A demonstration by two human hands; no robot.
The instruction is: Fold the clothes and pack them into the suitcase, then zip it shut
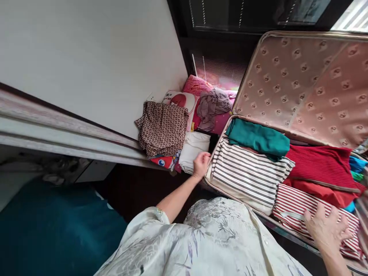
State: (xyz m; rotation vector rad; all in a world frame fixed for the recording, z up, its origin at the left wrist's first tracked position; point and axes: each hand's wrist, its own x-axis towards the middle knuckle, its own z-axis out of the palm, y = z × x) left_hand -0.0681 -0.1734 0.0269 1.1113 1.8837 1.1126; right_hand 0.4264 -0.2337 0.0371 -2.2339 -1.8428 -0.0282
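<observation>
Left hand (201, 165) curled at its left edge, grip unclear, right hand (329, 228) spread wide, an open suitcase (276, 92) holds white striped cloth (248, 170), red ribbed cloth (323, 165), red-striped cloth (291, 197) under the right palm by the near edge, and green cloth (257, 138) toward the far-left corner.

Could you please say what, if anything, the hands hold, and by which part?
The left hand possibly grips the suitcase rim; the right hand, spread, holds nothing.

See open suitcase (304, 86) w/ blk/wht striped top (245, 166) L, red/wht striped garment (290, 201) R, red knit (320, 165) behind; see pink cover (222, 122) nr window (221, 63) w/ grey-purple cloth (212, 106) on top; can't see support under suitcase.
</observation>
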